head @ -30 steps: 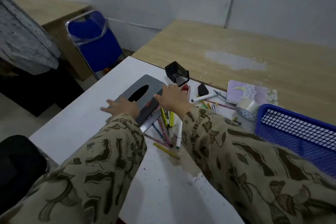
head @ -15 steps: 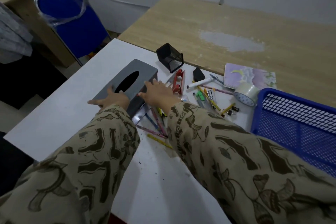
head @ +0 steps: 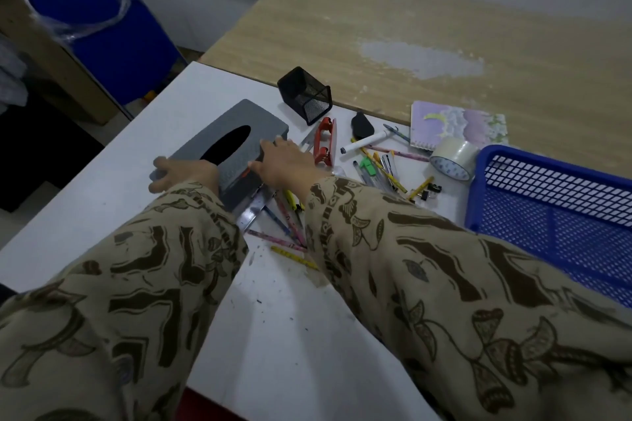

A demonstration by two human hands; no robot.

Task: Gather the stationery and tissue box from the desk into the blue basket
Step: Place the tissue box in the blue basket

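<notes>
A grey tissue box (head: 239, 120) with a dark oval slot lies on the white desk (head: 102, 202). My left hand (head: 188, 171) grips its near left corner. My right hand (head: 287, 164) holds its right side, thumb on top. To the right lie a red stapler (head: 325, 142), a white marker (head: 367, 142), several pens and pencils (head: 383, 167), a tape roll (head: 453, 157) and a notebook (head: 458, 123). A metal ruler (head: 254, 212) and more pencils (head: 294, 258) lie under my right wrist. The blue basket (head: 547, 164) stands at the right, with nothing visible inside.
A black mesh pen holder (head: 306, 99) lies tipped behind the box. Small binder clips (head: 431, 190) sit near the basket. A wooden table (head: 410, 27) adjoins the desk's far side. A blue chair (head: 102, 24) stands at the far left.
The view has tilted down and to the right. Both hands have settled onto the two sides of the tissue box, the right hand sliding along its right edge.
</notes>
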